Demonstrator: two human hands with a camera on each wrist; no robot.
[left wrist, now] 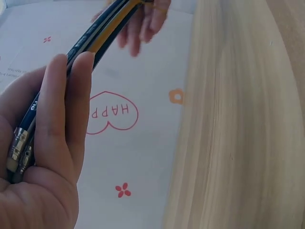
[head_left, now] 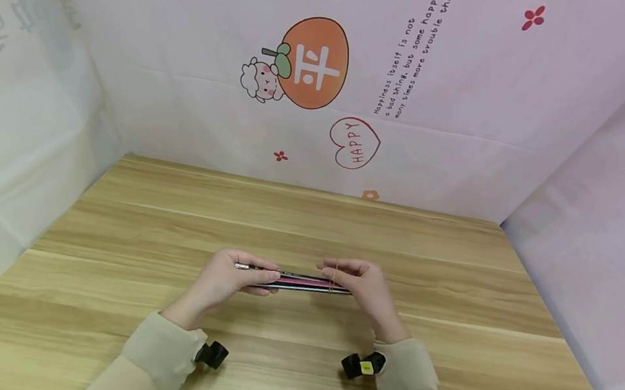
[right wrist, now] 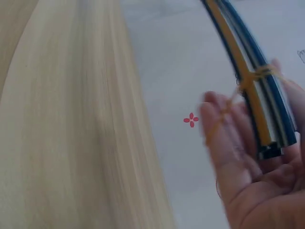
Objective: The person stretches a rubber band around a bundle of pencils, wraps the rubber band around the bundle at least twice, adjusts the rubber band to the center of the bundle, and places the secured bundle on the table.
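Note:
A bundle of dark and striped pencils (head_left: 304, 281) lies level between the two hands, over the tabletop. My left hand (head_left: 222, 278) grips its left end, thumb on the near side. In the left wrist view, metal ferrules (left wrist: 17, 144) and eraser ends show by the palm, and the fingers (left wrist: 51, 114) lie across the pencils. My right hand (head_left: 369, 289) is at the other end, with an orange rubber band (right wrist: 223, 118) looped over its fairly straight fingers. That band also passes round the pencils, among them a yellow one (right wrist: 254, 102), and is stretched between bundle and fingers.
A wood-grain table (head_left: 308, 227) spreads under both arms. White printed cloth (head_left: 186, 73) stands behind it and along both sides. Small black cameras (head_left: 213, 354) are strapped at the sleeve cuffs.

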